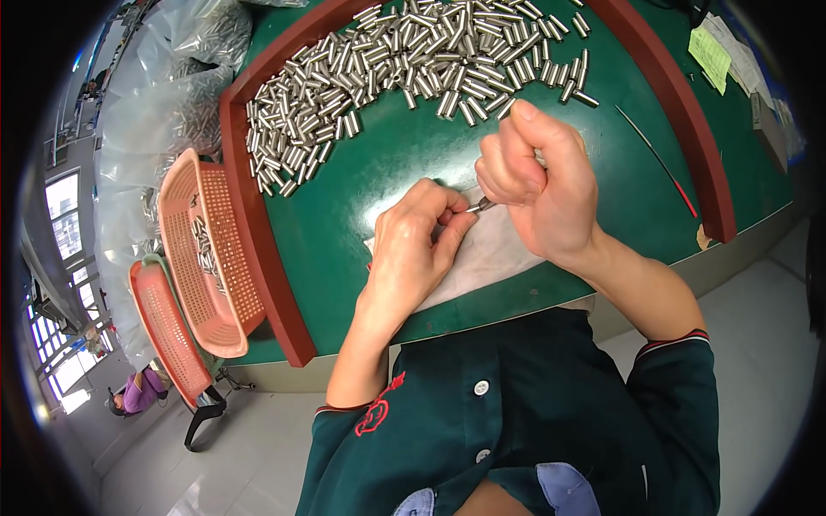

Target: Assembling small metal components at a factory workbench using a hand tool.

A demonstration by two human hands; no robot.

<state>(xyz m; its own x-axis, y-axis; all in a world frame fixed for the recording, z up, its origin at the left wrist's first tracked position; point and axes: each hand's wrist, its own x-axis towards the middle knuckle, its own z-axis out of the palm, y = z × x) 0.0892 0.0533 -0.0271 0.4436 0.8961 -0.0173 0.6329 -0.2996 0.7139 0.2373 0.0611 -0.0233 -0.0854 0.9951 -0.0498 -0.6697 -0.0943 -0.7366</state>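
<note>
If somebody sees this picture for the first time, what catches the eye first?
Probably the large heap of shiny metal pins on the far side of the green table. Next, above a pale cloth at the near side, the left hand pinching a small metal piece and the right hand gripping a mostly hidden tool.

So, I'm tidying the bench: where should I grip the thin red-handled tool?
Probably by the red handle, from above and its left: it's the thicker end, nearer the person, and the dark-red rail sits close on its right.
</note>
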